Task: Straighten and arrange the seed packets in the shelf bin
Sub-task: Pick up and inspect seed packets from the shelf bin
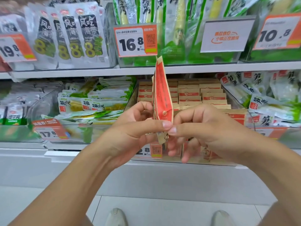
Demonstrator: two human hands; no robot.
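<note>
From the head camera we see both hands raised in front of a store shelf, holding a small stack of red and tan seed packets upright and edge-on to us. Our left hand pinches the lower end of the stack, thumb tip pressed against its near edge and the other fingers curled behind it. Our right hand grasps the same lower end from the other side, its thumb tip meeting the left thumb at the packets, its remaining fingers loosely curled below. The stack stands just in front of a clear shelf bin on the lower shelf, where more packets of the same kind sit in tidy rows, tan tops up. To the left a neighbouring bin holds green and white bamboo shoot packs, and similar packs fill the bin on the right. On the upper shelf we see a price tag reading 16.8 and grey kelp snack bags. Two pale shoes show on the floor tiles below
</note>
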